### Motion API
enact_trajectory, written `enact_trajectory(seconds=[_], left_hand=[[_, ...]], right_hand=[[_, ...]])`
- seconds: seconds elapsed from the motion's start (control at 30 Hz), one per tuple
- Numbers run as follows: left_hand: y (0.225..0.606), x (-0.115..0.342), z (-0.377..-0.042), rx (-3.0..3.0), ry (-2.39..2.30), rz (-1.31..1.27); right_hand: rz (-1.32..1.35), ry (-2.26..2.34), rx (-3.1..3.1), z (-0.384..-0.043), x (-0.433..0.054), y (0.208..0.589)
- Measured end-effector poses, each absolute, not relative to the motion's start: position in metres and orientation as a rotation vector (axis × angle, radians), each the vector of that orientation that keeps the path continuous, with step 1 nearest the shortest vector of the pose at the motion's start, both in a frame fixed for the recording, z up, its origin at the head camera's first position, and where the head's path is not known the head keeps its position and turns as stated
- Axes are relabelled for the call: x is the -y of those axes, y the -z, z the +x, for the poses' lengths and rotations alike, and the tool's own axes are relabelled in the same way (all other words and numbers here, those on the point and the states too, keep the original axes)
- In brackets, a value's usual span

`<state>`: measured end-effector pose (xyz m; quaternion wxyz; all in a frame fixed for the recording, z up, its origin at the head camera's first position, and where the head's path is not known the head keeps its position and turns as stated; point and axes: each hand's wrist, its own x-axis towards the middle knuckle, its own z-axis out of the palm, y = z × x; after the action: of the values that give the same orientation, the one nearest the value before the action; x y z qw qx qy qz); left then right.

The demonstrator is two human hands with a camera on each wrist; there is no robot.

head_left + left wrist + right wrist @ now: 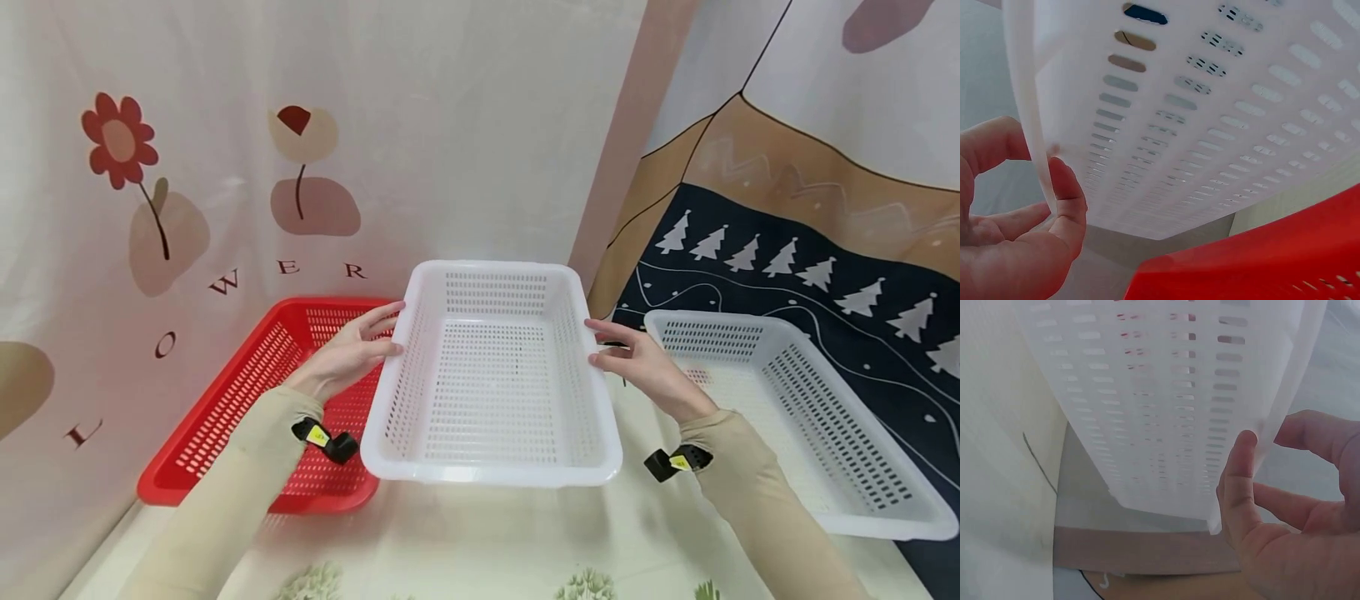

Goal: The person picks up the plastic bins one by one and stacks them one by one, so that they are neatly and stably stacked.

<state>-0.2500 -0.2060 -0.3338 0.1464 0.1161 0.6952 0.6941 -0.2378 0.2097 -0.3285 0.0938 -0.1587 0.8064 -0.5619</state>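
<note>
A white perforated plastic basket is held up over the table, tilted so its inside faces the head camera. My left hand pinches its left rim, thumb and fingers on either side, as the left wrist view shows at the basket's edge. On the opposite rim my right hand does the same; in the right wrist view its fingers lie against the outer wall. Nothing lies inside this basket.
A red perforated basket stands on the table at left, partly behind my left forearm. Another white basket stands at right, beyond my right arm. Printed curtains hang behind. The tablecloth has green plant prints.
</note>
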Motion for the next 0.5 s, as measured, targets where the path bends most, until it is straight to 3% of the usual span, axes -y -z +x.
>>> enact_trajectory(seconds=[0.5], left_hand=[[0.324, 0.222, -0.239, -2.042, -1.997, 0.321]], right_hand=[[-0.529, 1.736, -2.322, -0.234, -0.194, 0.320]])
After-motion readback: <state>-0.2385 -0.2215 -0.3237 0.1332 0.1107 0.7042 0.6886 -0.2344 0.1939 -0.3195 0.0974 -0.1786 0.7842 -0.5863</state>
